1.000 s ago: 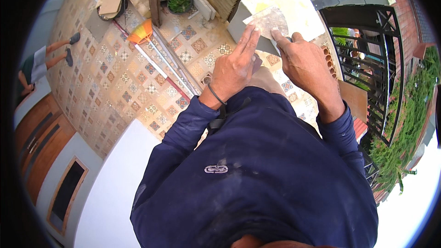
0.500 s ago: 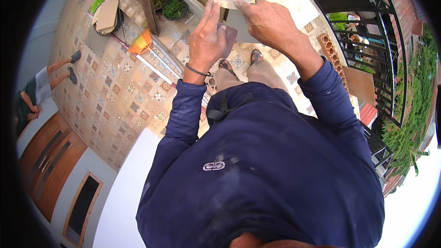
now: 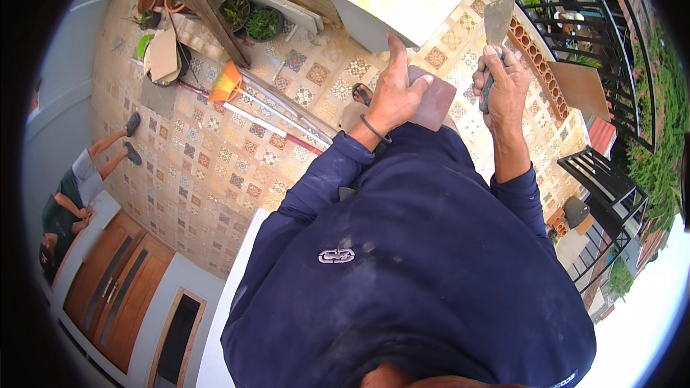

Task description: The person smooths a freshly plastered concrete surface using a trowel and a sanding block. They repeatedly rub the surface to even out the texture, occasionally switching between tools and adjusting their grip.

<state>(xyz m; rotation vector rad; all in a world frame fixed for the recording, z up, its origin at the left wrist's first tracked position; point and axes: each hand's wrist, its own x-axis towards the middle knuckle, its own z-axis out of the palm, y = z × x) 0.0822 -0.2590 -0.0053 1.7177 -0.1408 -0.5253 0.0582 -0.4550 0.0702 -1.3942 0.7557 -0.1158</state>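
My left hand (image 3: 394, 97) pinches a reddish-brown square of sandpaper (image 3: 435, 105) between thumb and palm, its fingers stretched out beyond it. Over on the right, my right hand (image 3: 506, 80) is wrapped round the dark handle of a putty knife (image 3: 499, 19), whose broad metal blade points up and away. The two hands are apart. Just beyond the left fingertips stands a white block-shaped pillar (image 3: 379, 16) with yellowish smears on its top; neither tool touches it.
Patterned tiles (image 3: 208, 165) cover the floor. An orange broom (image 3: 227, 82) and long poles lie to the left, near potted plants (image 3: 264, 23) and a wooden post (image 3: 208, 14). Another person (image 3: 72, 197) sits at far left. A black railing (image 3: 611, 50) and hollow bricks (image 3: 537, 68) are at right.
My right hand has swung right and down with the putty knife, whose blade was at my left fingertips. My left hand has shifted right and lower with the sandpaper. More of the pillar shows.
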